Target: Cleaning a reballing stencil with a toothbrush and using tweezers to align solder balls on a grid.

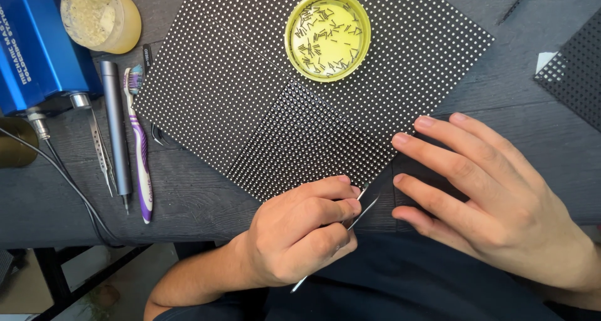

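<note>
Tweezers (357,216) in left hand (300,230); right hand (494,202) beside.

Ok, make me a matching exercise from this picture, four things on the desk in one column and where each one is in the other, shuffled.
1. yellow lid
2. toothbrush
3. tweezers
4. right hand

A. left of the dotted panel, on the table
B. fingers spread at the panel's right corner
C. on the panel, full of small pins
D. pinched in the left hand

Pairs: 1-C, 2-A, 3-D, 4-B
</note>
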